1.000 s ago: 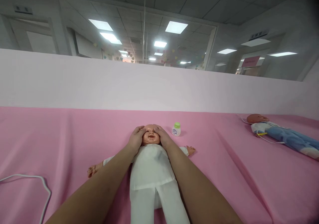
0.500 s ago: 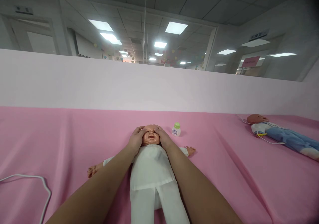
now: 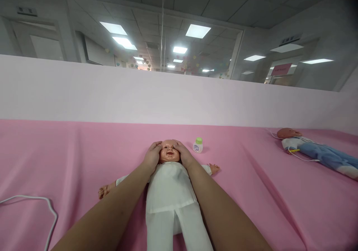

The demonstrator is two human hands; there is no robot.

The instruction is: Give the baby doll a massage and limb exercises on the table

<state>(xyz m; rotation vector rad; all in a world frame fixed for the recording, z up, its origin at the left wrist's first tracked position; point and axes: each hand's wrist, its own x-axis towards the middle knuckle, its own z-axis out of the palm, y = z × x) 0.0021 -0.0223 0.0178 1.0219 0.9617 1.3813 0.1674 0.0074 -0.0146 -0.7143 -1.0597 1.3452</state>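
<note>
1. Compared with a second ago: no visible shift; left hand (image 3: pixel 152 155) and right hand (image 3: pixel 183 155) still cupped on the doll's head.
2. Hands spread flat, thumbs on forehead, pressing the head from both sides, nothing pinched.
3. Doll (image 3: pixel 170 184) supine at lower centre of frame on pink bench (image 3: pixel 69 158).
4. Forearms extended, converging from bottom edge.
5. Small bottle (image 3: pixel 198 145) right of head, apart.
</note>
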